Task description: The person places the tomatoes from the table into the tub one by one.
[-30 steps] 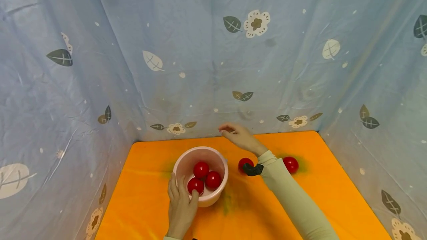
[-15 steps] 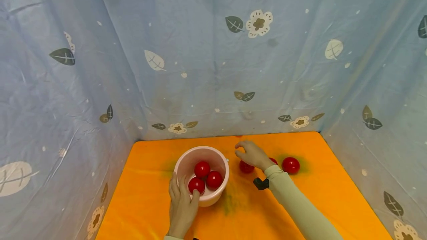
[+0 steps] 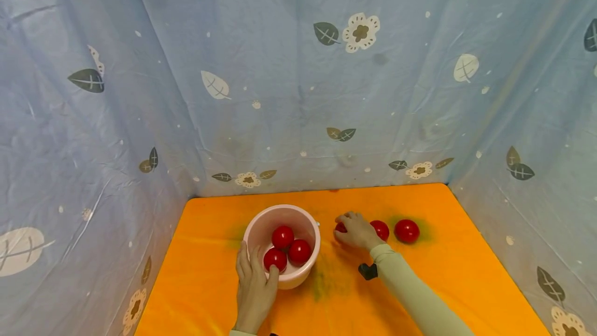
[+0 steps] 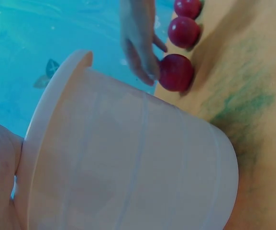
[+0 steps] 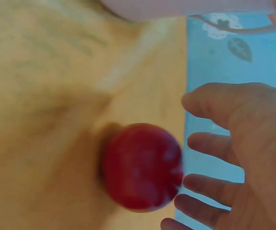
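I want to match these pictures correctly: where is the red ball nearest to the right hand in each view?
Head: red ball right of centre, below the middle, partly covered by the right hand.
Left wrist: red ball above and right of centre.
Right wrist: red ball below centre.
Landmark: pink bucket, in all three.

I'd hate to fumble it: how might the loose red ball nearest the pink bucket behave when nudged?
The red ball would probably roll, being round on a flat-looking orange tabletop. Its shine suggests it may be slippery. It likely holds its shape, since no dents show.
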